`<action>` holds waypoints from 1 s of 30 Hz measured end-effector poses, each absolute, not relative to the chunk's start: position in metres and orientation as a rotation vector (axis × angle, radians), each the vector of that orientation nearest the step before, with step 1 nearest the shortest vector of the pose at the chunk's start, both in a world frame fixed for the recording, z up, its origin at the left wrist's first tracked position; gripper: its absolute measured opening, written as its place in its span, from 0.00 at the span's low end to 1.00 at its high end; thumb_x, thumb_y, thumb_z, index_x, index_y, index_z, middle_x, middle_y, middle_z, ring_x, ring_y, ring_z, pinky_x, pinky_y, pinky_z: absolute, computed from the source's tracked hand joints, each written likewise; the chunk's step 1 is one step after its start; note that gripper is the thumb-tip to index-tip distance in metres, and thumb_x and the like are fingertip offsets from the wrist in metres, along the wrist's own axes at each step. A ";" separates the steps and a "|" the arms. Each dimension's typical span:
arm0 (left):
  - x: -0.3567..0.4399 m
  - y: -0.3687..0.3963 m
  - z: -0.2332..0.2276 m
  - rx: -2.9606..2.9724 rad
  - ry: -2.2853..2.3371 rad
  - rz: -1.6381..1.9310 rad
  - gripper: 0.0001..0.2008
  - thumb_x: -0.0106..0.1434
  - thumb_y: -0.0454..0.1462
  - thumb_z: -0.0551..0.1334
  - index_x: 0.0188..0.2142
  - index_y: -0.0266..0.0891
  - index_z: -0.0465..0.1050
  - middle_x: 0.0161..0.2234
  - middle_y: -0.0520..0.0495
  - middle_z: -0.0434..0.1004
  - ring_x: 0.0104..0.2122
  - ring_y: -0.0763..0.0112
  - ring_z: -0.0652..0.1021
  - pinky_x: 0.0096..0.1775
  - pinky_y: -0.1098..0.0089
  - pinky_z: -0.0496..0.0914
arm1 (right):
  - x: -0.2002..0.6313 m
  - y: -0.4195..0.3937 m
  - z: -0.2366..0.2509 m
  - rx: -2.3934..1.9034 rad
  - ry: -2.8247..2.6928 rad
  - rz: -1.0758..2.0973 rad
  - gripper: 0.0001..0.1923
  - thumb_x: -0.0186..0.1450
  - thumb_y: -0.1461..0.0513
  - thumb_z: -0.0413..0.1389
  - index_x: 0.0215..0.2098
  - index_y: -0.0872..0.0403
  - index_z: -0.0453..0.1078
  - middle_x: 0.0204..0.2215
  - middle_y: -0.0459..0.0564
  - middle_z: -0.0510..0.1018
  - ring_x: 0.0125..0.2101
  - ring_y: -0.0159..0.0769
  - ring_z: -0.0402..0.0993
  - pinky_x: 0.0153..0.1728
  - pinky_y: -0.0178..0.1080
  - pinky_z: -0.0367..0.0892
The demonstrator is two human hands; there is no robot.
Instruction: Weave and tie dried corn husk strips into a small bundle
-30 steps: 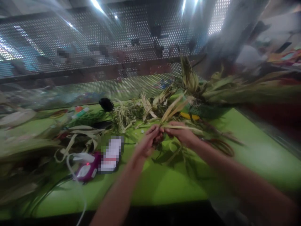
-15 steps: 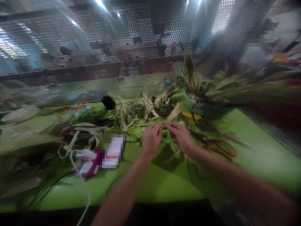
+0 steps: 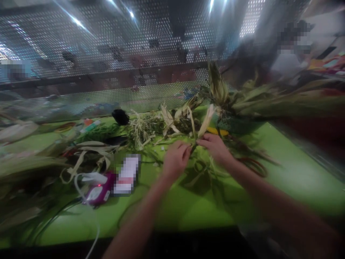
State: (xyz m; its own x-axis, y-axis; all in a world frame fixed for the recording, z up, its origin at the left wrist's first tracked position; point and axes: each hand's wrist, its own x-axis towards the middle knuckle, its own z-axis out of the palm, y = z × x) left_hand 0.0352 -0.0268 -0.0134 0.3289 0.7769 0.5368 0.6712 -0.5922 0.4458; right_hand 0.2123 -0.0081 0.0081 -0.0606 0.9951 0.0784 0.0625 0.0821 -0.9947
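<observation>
Between my hands is a pale strip of dried corn husk (image 3: 207, 120), its wide end standing up and away from me. A second, narrower strip (image 3: 192, 120) rises beside it. My left hand (image 3: 176, 158) is closed, its thumb and fingers pinching the lower, darker end. My right hand (image 3: 217, 148) pinches the husk just above and to the right. The fingertips nearly meet. Beneath them, thin green strips (image 3: 201, 167) hang or lie over the table; which of these are joined to the held piece I cannot tell.
On the green table (image 3: 188, 216) are a phone (image 3: 126, 174), a purple power socket (image 3: 104, 190) with a white cable, orange-brown scissor handles (image 3: 253, 167), and a yellow-handled item (image 3: 217, 131). Heaped husks (image 3: 168, 118) and a green basket (image 3: 234, 124) stand behind, before a perforated metal screen (image 3: 134, 79).
The husk has turned more upright, and the narrow second strip now shows beside it. My right hand has shifted slightly right and up. The view has moved a little.
</observation>
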 end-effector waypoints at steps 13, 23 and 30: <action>0.020 -0.016 -0.008 1.625 1.101 1.029 0.14 0.64 0.46 0.59 0.34 0.38 0.74 0.31 0.48 0.74 0.32 0.70 0.71 0.35 0.70 0.65 | 0.221 -0.006 0.006 -1.033 -1.304 1.472 0.10 0.52 0.56 0.65 0.27 0.55 0.76 0.25 0.46 0.78 0.27 0.34 0.71 0.32 0.37 0.65; 0.032 -0.018 -0.012 1.251 0.990 1.127 0.11 0.58 0.43 0.63 0.27 0.36 0.70 0.25 0.53 0.70 0.27 0.75 0.69 0.34 0.72 0.64 | 0.216 -0.009 0.004 -0.975 -1.339 1.503 0.09 0.53 0.57 0.65 0.28 0.54 0.77 0.23 0.45 0.77 0.26 0.33 0.70 0.31 0.36 0.63; 0.038 -0.028 -0.012 1.157 0.753 1.276 0.08 0.59 0.39 0.63 0.28 0.36 0.71 0.32 0.50 0.73 0.27 0.78 0.69 0.33 0.74 0.64 | 0.209 -0.009 0.001 -1.012 -1.385 1.512 0.10 0.51 0.57 0.65 0.27 0.55 0.78 0.23 0.45 0.77 0.25 0.31 0.66 0.29 0.35 0.60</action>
State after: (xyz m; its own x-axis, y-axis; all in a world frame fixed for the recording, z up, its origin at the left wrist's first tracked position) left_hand 0.0379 -0.0275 -0.0115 0.1897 0.9681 0.1636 -0.3251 -0.0953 0.9409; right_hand 0.2091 -0.0086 0.0013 -0.3319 0.9429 -0.0282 -0.0548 -0.0491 -0.9973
